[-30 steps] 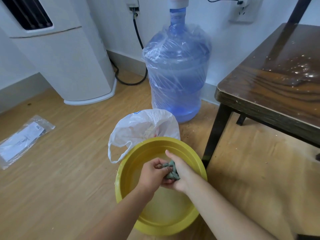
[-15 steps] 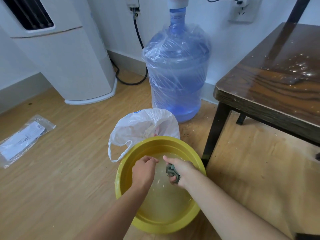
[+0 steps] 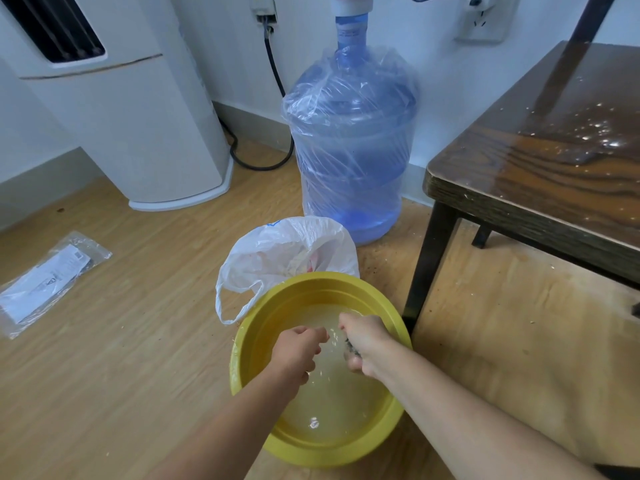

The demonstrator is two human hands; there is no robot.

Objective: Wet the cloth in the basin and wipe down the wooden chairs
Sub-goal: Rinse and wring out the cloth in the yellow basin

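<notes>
A yellow basin (image 3: 313, 284) holding cloudy water sits on the wood floor in front of me. Both my hands hang over the water. My right hand (image 3: 365, 342) is closed in a fist around a small grey-green cloth (image 3: 350, 348), of which only a dark edge shows under the fingers. My left hand (image 3: 298, 348) is a loose fist a short gap to the left, holding nothing. A wooden chair (image 3: 540, 168) with a glossy dark seat, speckled with light crumbs, stands at the right on black metal legs.
A white plastic bag (image 3: 277, 254) leans against the basin's far rim. Behind it stands a large blue water bottle (image 3: 349, 147) wrapped in film. A white appliance (image 3: 114, 109) is at the back left with a black cable. A clear packet (image 3: 45, 282) lies on the floor at left.
My hands were together squeezing the cloth; they have pulled apart. The cloth stays in my right hand, lower over the water, and my left hand has let go.
</notes>
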